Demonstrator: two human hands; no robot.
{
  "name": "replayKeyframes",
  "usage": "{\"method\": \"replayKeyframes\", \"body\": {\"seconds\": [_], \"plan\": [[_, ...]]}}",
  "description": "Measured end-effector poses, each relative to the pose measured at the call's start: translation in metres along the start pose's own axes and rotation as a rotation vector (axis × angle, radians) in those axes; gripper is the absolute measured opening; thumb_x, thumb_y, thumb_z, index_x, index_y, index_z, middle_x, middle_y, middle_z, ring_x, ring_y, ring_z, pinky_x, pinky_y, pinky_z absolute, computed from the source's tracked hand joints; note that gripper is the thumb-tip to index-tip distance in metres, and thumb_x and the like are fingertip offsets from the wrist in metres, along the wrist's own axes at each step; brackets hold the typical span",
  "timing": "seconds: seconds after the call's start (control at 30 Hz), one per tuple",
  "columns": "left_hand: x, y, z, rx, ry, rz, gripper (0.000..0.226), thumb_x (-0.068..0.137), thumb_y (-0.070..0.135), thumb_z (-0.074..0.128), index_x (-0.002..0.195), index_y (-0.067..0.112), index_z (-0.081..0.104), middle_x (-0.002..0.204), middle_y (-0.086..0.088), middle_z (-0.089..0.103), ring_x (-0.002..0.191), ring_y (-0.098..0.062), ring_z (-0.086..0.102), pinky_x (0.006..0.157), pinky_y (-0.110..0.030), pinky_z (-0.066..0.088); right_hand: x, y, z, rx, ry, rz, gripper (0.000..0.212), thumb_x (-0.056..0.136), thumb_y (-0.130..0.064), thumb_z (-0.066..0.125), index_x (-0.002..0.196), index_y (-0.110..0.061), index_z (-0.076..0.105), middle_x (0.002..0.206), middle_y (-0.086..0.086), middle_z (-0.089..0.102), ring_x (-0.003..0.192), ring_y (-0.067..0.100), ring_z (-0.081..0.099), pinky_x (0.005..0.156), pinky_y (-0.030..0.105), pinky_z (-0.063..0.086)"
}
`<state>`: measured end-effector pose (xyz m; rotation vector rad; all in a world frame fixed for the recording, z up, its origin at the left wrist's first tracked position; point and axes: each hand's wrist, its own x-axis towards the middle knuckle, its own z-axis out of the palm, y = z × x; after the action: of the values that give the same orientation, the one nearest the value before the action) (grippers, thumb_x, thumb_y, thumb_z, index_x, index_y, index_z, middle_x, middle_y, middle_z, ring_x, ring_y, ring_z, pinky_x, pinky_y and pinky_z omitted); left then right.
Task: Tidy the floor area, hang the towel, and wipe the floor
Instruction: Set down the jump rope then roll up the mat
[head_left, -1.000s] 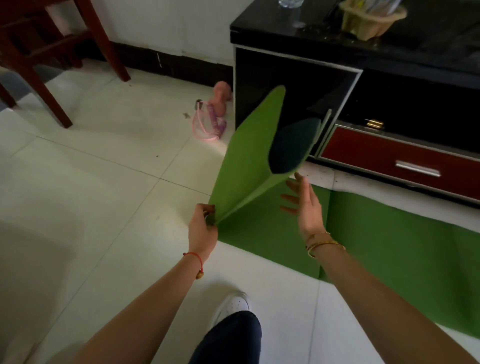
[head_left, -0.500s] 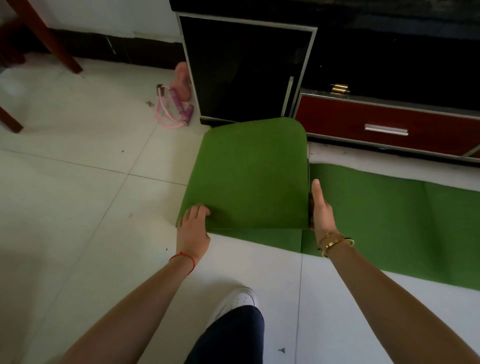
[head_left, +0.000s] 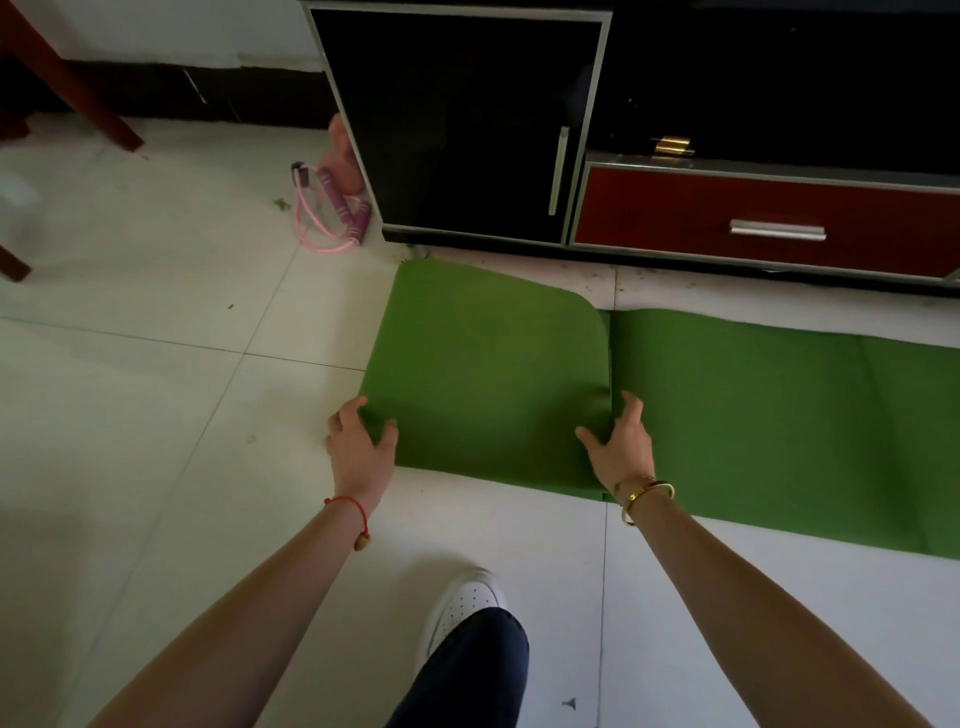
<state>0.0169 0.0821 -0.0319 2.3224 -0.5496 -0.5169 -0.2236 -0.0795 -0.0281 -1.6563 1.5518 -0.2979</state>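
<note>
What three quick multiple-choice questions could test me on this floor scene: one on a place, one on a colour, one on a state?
1. Where does the skipping rope lie?
A. on the mat
B. on the floor left of the black cabinet
C. in the drawer

2. What colour is the drawer front?
A. red
B. white
C. blue

3. How is the green mat?
A. fully rolled
B. hung up
C. one end folded over itself

Answers: B, the rope rests on tile by the cabinet's left side; A, red panel with a silver handle; C, left hand and right hand grip the folded flap.
</note>
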Motion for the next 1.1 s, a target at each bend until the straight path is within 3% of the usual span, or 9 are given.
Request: {"method": "replayKeyframes", "body": {"seconds": [0.1,0.17,0.3,0.47,0.6,0.7,0.8,0.93,1.1], "plan": [[0.011,-0.01,-0.004,-0.019,-0.108,-0.227,0.072,0.082,0.049,0.062,0.14,0.014,0.036,0.135,-0.015,0.048,0.122,-0.037,0.046,0.101,-0.053,0.043,0.001,0.008,0.01,-0.13,-0.01,-0.044,0.085,0.086,-0.015,0.067,0.15,-0.017,0.012,0.135,0.021,0.039,0.112,0.038,0.053,0.091,0.047,0.048],[0.016,-0.013,-0.007,-0.012,-0.175,-0.298,0.083,0.077,0.058,0.06,0.142,0.014,0.033,0.135,-0.01,0.051,0.121,-0.035,0.049,0.101,-0.05,0.044,0.001,0.011,0.013,-0.285,-0.016,-0.114,0.076,0.089,-0.015,0.062,0.15,-0.021,0.018,0.139,0.019,0.033,0.118,0.038,0.046,0.096,0.049,0.047],[0.025,-0.015,-0.01,-0.024,-0.228,-0.377,0.066,0.088,0.049,0.061,0.136,0.008,0.043,0.126,-0.01,0.057,0.106,-0.029,0.054,0.085,-0.037,0.045,0.002,0.012,0.013,-0.47,-0.061,-0.314,0.048,0.094,-0.014,0.049,0.142,-0.014,0.041,0.143,0.009,0.04,0.126,0.03,0.039,0.1,0.041,0.046],[0.029,-0.009,-0.025,-0.193,-0.167,-0.394,0.054,0.071,0.051,0.078,0.106,0.012,0.065,0.108,-0.016,0.068,0.109,-0.038,0.06,0.09,-0.041,0.051,0.005,0.014,0.007,-0.474,-0.231,-0.269,0.054,0.098,-0.033,0.042,0.147,-0.014,0.032,0.154,0.004,0.03,0.138,0.03,0.027,0.109,0.039,0.032],[0.02,0.013,-0.038,-0.387,-0.047,-0.307,0.054,0.061,0.042,0.088,0.102,0.014,0.066,0.102,-0.004,0.07,0.099,-0.026,0.065,0.09,-0.039,0.054,-0.002,0.015,0.012,-0.361,-0.292,-0.211,0.058,0.1,-0.036,0.036,0.152,-0.017,0.017,0.16,0.003,0.012,0.143,0.031,0.015,0.116,0.037,0.017],[0.007,0.038,-0.048,-0.477,0.057,-0.208,0.062,0.059,0.034,0.09,0.111,0.011,0.066,0.104,-0.002,0.071,0.095,-0.019,0.067,0.079,-0.03,0.056,-0.008,0.014,0.023,-0.231,-0.301,-0.201,0.056,0.102,-0.028,0.03,0.153,-0.02,0.008,0.16,0.005,0.004,0.146,0.027,0.007,0.117,0.032,0.005],[-0.008,0.064,-0.068,-0.597,0.19,-0.149,0.064,0.06,0.02,0.09,0.116,0.008,0.062,0.106,0.0,0.069,0.091,-0.01,0.066,0.068,-0.018,0.051,-0.017,0.0,0.041,-0.102,-0.317,-0.203,0.055,0.103,-0.024,0.03,0.153,-0.021,0.007,0.161,0.004,0.002,0.147,0.019,0.005,0.115,0.024,0.004],[-0.023,0.091,-0.102,-0.744,0.327,-0.061,0.062,0.06,0.01,0.09,0.114,0.012,0.059,0.104,0.005,0.066,0.09,-0.005,0.066,0.069,-0.014,0.053,-0.031,-0.033,0.081,-0.008,-0.392,-0.222,0.055,0.103,-0.021,0.03,0.153,-0.021,0.006,0.161,0.001,0.002,0.147,0.015,0.009,0.106,0.013,0.008],[-0.05,0.123,-0.118,-0.744,0.293,0.14,0.06,0.064,0.004,0.086,0.11,0.023,0.052,0.106,0.006,0.064,0.087,0.001,0.066,0.074,-0.015,0.053,-0.046,-0.065,0.115,0.036,-0.444,-0.219,0.056,0.101,-0.015,0.032,0.153,-0.018,0.009,0.161,0.001,0.007,0.145,0.018,0.017,0.099,0.009,0.013]]}}
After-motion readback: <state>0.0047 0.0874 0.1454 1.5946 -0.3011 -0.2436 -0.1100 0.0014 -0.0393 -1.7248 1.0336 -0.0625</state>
